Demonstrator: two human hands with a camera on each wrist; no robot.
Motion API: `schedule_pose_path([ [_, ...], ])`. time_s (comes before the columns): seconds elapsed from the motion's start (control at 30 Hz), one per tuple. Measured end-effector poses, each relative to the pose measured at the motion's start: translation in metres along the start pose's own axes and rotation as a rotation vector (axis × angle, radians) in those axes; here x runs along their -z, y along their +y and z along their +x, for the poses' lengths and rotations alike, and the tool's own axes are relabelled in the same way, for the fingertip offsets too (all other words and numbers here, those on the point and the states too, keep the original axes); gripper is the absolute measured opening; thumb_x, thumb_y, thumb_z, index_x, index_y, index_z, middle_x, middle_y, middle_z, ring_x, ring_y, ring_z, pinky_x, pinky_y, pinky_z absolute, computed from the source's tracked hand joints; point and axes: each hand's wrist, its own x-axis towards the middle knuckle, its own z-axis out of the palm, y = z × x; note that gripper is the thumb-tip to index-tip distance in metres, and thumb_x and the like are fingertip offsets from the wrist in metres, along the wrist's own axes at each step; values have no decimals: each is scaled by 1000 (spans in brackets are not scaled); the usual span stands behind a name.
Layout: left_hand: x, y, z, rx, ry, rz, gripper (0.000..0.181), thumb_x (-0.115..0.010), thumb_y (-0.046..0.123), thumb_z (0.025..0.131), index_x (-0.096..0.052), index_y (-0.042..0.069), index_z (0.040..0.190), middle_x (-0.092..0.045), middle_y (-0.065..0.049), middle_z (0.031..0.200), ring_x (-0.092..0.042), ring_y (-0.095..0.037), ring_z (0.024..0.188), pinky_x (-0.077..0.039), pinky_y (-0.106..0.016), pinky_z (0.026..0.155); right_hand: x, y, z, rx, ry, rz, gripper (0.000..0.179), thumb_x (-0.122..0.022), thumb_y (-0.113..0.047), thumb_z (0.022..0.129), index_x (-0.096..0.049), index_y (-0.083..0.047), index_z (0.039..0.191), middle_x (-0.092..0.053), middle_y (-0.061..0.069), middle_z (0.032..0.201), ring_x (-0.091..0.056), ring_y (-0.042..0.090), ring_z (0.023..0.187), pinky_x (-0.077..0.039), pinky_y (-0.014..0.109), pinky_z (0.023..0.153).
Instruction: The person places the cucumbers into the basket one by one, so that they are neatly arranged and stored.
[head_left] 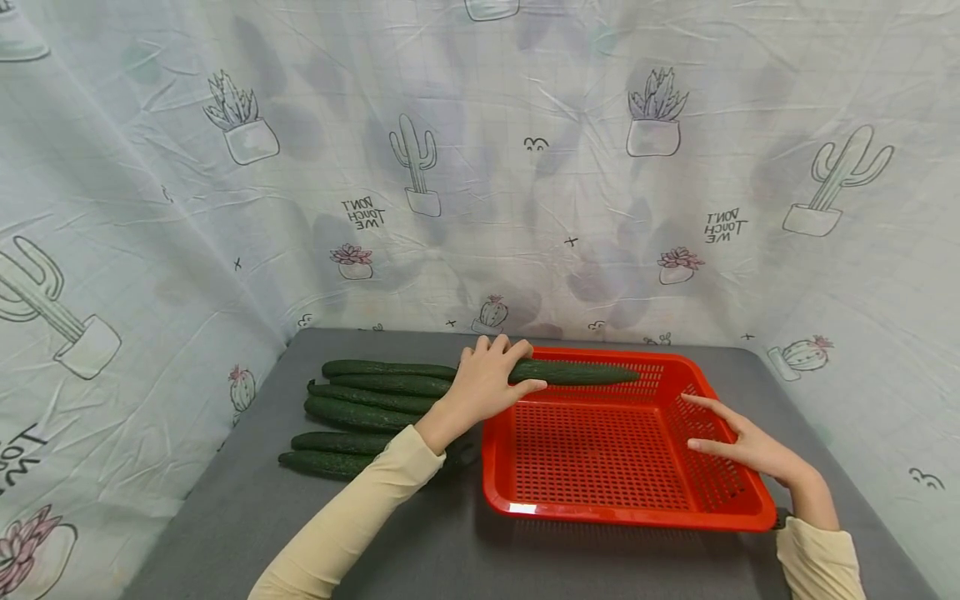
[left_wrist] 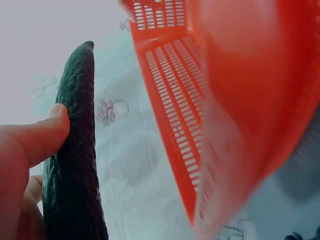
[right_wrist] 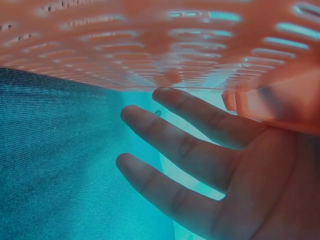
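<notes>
A long dark green cucumber (head_left: 577, 372) extends from my left hand (head_left: 487, 375) across the back of a red plastic basket (head_left: 637, 515). In the left wrist view the thumb presses one side of the cucumber (left_wrist: 75, 150), with other fingers partly hidden behind it. At the basket's right wall is my right hand (head_left: 750, 446), its thumb and one finger reaching over the rim. The right wrist view shows more of the right hand's fingers (right_wrist: 185, 150) extended and spread beside the slotted basket wall (right_wrist: 150, 47); contact cannot be made out.
Several more cucumbers (head_left: 352, 414) lie side by side on the grey table (head_left: 247, 500), left of the basket, partly covered by the left forearm. A printed cloth (head_left: 480, 167) hangs behind the table and along both sides.
</notes>
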Motion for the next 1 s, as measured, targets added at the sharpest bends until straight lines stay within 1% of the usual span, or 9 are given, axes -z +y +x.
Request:
schedule_pose_path([
  [0.17,-7,12,11,24,-58,9,58,-45,66,85,-46,28,129,-47,-1,108,-40,-24,90,-32,-38,73,1,1,0,-7,-5,12,69,-64,-28,88,-26,-20,146,-16,23,149,-19,47,131,-28,71,86],
  [0.37,-16,27,24,55,-127,23,57,-46,65,85,-45,29,129,-48,-3,116,-42,-27,99,-35,-43,79,1,0,0,-16,-6,25,70,-64,-29,88,-26,-19,146,-15,24,149,-18,47,130,-26,72,86],
  [0.47,-20,34,30,64,-142,26,57,-46,66,84,-45,29,129,-48,-3,118,-42,-28,100,-36,-43,78,0,-1,0,-18,-4,26,70,-64,-29,87,-26,-19,146,-15,24,149,-18,47,130,-26,72,86],
  [0.57,-26,39,35,76,-151,25,58,-46,65,85,-43,30,130,-48,-4,118,-42,-27,99,-35,-40,75,0,0,0,-15,-2,31,70,-64,-28,88,-26,-19,146,-15,24,149,-18,47,130,-26,72,86],
  [0.67,-32,44,41,90,-158,31,59,-46,66,84,-41,30,131,-48,-5,118,-42,-26,97,-34,-37,71,0,1,0,-7,0,38,70,-64,-28,88,-25,-19,146,-15,24,149,-18,47,130,-25,73,87],
  [0.77,-40,46,46,102,-164,36,60,-46,65,84,-40,30,132,-48,-6,121,-42,-27,97,-34,-37,70,0,1,1,-2,2,45,71,-64,-27,87,-25,-18,146,-15,24,149,-17,46,130,-25,73,87],
  [0.87,-48,47,50,115,-173,45,60,-46,65,85,-39,30,133,-47,-8,124,-44,-29,101,-37,-39,73,0,1,1,-1,4,49,71,-64,-27,87,-25,-18,146,-15,24,149,-17,47,130,-24,73,87],
  [1.0,-56,48,55,146,-197,47,62,-46,65,85,-37,31,135,-44,-9,129,-42,-32,110,-39,-45,83,-1,2,0,0,8,46,72,-64,-27,88,-24,-18,146,-13,24,150,-15,48,131,-23,73,86],
])
